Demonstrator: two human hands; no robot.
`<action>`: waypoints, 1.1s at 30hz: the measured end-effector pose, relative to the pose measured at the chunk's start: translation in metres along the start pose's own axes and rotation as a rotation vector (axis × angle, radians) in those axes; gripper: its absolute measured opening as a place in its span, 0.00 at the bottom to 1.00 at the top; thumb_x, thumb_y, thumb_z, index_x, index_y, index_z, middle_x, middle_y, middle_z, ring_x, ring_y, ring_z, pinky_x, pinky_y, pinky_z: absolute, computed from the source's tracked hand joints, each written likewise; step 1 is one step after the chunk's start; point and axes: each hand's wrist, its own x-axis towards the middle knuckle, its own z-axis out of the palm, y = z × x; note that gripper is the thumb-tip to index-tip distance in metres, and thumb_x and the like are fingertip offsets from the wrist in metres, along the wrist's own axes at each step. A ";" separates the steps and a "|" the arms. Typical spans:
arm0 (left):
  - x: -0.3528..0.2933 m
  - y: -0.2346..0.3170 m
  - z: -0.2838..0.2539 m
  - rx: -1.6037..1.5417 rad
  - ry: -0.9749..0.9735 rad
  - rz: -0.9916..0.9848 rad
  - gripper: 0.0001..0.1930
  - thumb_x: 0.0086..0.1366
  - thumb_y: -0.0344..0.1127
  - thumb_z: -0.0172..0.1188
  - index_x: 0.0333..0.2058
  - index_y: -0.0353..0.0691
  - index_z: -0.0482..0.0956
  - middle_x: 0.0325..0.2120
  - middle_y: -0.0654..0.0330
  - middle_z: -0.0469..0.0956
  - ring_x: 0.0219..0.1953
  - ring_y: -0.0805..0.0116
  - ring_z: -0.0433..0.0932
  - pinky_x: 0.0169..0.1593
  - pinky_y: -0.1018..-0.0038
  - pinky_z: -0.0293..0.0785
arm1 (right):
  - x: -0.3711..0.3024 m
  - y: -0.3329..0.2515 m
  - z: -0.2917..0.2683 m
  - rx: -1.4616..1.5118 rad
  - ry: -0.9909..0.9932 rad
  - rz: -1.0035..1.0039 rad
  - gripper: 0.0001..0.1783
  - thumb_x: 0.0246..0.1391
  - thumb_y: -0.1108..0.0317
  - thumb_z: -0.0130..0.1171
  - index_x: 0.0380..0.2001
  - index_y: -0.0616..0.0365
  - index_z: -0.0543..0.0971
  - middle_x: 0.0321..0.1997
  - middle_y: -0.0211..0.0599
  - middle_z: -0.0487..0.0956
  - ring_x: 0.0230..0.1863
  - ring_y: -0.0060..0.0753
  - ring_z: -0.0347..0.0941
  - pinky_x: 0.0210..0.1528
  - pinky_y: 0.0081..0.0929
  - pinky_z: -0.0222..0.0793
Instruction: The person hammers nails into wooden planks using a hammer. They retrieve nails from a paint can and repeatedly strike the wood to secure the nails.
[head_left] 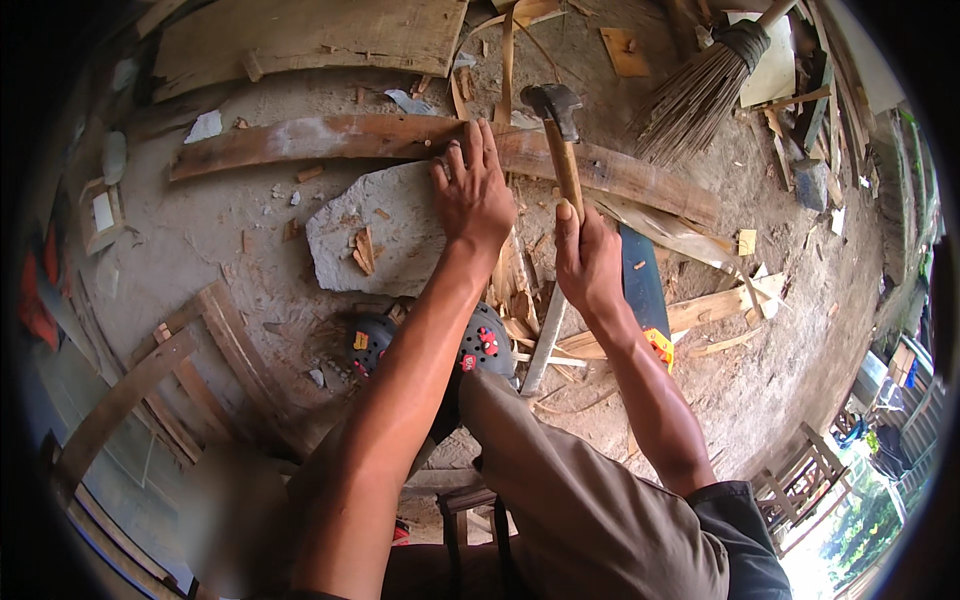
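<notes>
My right hand [590,250] is wrapped round the wooden handle of a hammer [565,150], thumb along the handle. The dark metal head points away from me, over a long brown wooden plank [320,140]. My left hand [475,195] lies on the plank's middle, fingers apart and partly stretched out; its thumb is hidden. Beneath that hand and the plank sits a pale flat stone block [370,225] with wood chips on top. A hand saw [641,275] with a dark blade and an orange-yellow handle lies by my right forearm.
A stick broom [705,90] lies at the far right. One wide board [310,45] rests at the far left. Wood strips and shavings [700,310] litter the dirt floor. My clogs [485,340] are close behind the stone. Wooden frame pieces [230,340] stand at left.
</notes>
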 end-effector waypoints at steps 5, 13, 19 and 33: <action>0.002 -0.003 0.003 0.009 0.026 -0.010 0.44 0.52 0.38 0.60 0.68 0.30 0.56 0.68 0.51 0.58 0.57 0.50 0.67 0.59 0.52 0.63 | -0.008 0.004 0.014 0.047 -0.016 -0.045 0.20 0.68 0.57 0.51 0.29 0.65 0.70 0.18 0.62 0.72 0.23 0.71 0.72 0.24 0.53 0.64; 0.002 0.002 0.001 0.025 -0.060 -0.041 0.46 0.52 0.35 0.64 0.69 0.32 0.53 0.69 0.51 0.54 0.60 0.51 0.64 0.63 0.52 0.61 | 0.000 0.028 0.019 -0.058 0.013 -0.060 0.20 0.67 0.58 0.53 0.27 0.66 0.70 0.16 0.62 0.72 0.23 0.71 0.73 0.22 0.54 0.65; 0.007 0.000 -0.001 0.006 -0.129 -0.052 0.46 0.55 0.37 0.62 0.70 0.33 0.51 0.70 0.53 0.53 0.64 0.50 0.61 0.66 0.48 0.56 | 0.011 0.027 0.012 -0.023 -0.033 0.152 0.25 0.69 0.52 0.48 0.29 0.66 0.73 0.15 0.57 0.73 0.19 0.63 0.74 0.21 0.52 0.64; -0.013 -0.022 -0.005 -0.164 0.185 0.176 0.29 0.56 0.34 0.65 0.58 0.39 0.74 0.60 0.50 0.70 0.60 0.50 0.68 0.62 0.54 0.63 | -0.024 0.066 0.010 -0.024 0.004 0.133 0.29 0.72 0.47 0.41 0.24 0.61 0.69 0.16 0.30 0.65 0.20 0.23 0.61 0.22 0.30 0.58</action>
